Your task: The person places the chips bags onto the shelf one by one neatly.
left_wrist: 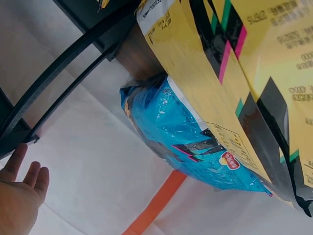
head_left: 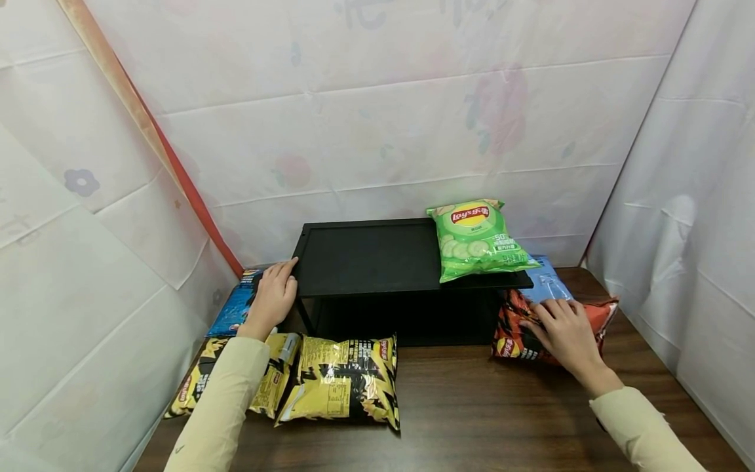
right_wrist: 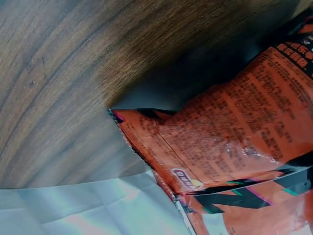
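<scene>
In the head view, my left hand (head_left: 272,296) touches the left edge of a low black shelf (head_left: 366,259) with its fingertips. The left wrist view shows that hand (left_wrist: 22,196) at the shelf's frame, fingers loosely extended. My right hand (head_left: 569,337) grips a red bag of chips (head_left: 598,318) from above, on the table to the right of the shelf. In the right wrist view the red bag's printed back (right_wrist: 234,132) fills the right side, while the hand is out of sight. A green bag of chips (head_left: 472,239) lies on the shelf's right end, slightly overhanging.
Yellow bags of chips (head_left: 348,380) lie at the front left on the wooden table (head_left: 460,413). A blue bag (head_left: 230,313) is left of the shelf; a light blue bag (head_left: 545,278) sits behind the red one. White cloth (head_left: 377,131) hangs around the table.
</scene>
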Demonstrator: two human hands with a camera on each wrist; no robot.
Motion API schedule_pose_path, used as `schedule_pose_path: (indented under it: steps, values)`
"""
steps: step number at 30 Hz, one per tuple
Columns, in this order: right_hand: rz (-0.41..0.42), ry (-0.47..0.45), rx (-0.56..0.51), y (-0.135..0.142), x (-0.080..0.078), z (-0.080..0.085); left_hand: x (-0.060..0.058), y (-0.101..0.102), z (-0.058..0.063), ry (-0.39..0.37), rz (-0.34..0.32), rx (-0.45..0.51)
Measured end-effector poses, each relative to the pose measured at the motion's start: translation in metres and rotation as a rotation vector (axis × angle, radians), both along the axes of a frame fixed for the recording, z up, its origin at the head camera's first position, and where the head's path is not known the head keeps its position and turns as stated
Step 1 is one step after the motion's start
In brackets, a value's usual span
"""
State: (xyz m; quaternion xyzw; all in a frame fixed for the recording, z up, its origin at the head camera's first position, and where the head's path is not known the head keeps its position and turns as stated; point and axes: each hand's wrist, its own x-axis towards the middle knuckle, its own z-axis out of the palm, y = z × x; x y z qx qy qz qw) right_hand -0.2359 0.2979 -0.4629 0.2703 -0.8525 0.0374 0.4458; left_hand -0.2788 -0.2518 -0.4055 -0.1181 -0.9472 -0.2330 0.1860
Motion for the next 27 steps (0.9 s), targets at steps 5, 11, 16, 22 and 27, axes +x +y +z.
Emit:
schedule_pose_path:
  steps: [5, 11, 16, 22, 27]
  values:
    - [0.006, 0.002, 0.04, -0.002, 0.0, 0.001, 0.0, 0.0, 0.0, -0.006, 0.003, 0.001]
    - [-0.003, -0.03, 0.065, -0.002, -0.001, -0.001, 0.001, 0.0, 0.001, -0.016, 0.007, -0.002]
    - [-0.06, -0.157, 0.056, 0.001, -0.002, 0.002, 0.0, 0.0, 0.0, -0.014, 0.002, 0.0]
    - [-0.175, -0.394, 0.052, 0.006, -0.001, 0.008, -0.001, -0.001, -0.001, -0.016, 0.003, -0.001]
    - [-0.22, -0.588, 0.065, 0.01, -0.003, 0.015, -0.002, -0.001, -0.002, -0.012, 0.006, -0.007]
